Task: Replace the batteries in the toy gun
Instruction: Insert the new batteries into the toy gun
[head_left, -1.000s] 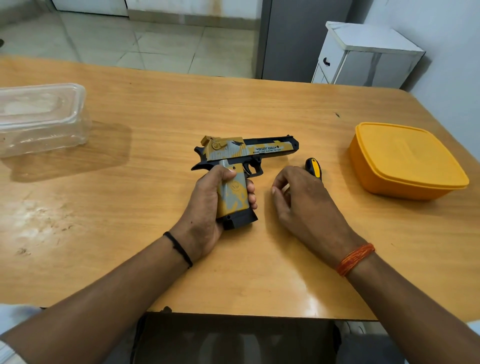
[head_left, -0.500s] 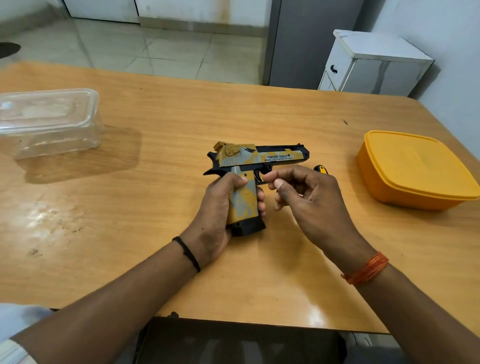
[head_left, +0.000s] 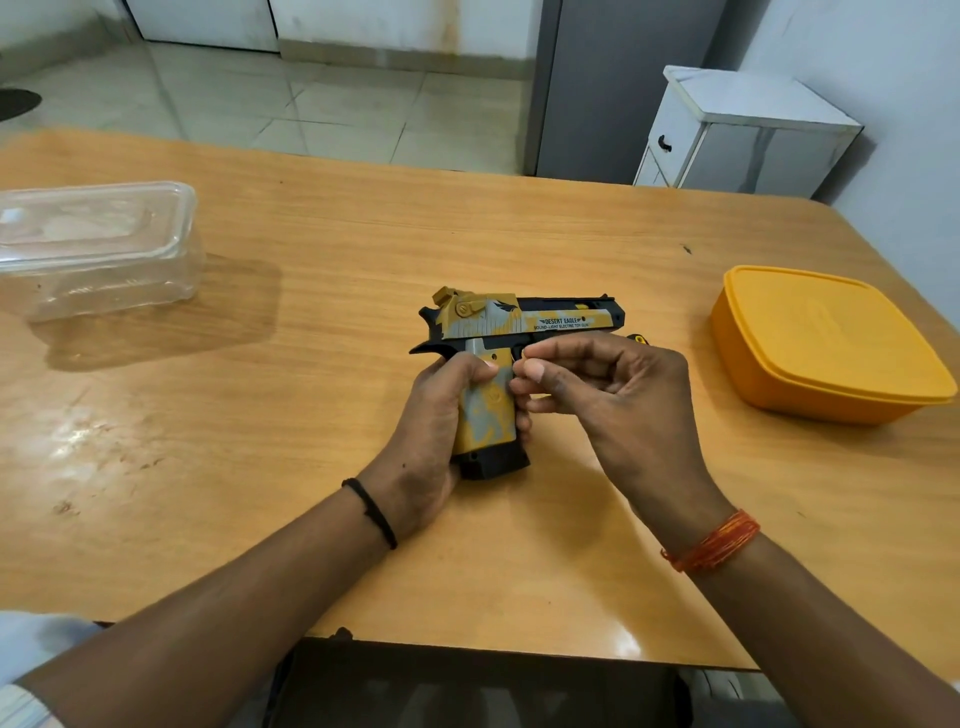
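Toy gun (head_left: 519, 325): lying on its side at mid-surface (head_left: 311, 467), barrel pointing right, grip toward the person.
Left hand (head_left: 436, 415): wrapping around the grip, holding it.
Right hand (head_left: 608, 395): fingers curling in, thumb and forefinger pinching at the trigger area; whether anything is between them, I cannot tell.
Yellow box (head_left: 826, 343): sitting lidded, well right of the gun.
Clear box (head_left: 98, 249): sitting far left.

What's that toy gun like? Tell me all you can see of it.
The toy gun looks plastic, in yellow and grey camouflage on a black frame, printed "Desert Eagle". Its barrel points right and its black-based grip points toward the person. The left hand wraps the grip; the right hand has its fingers pinched by the trigger.
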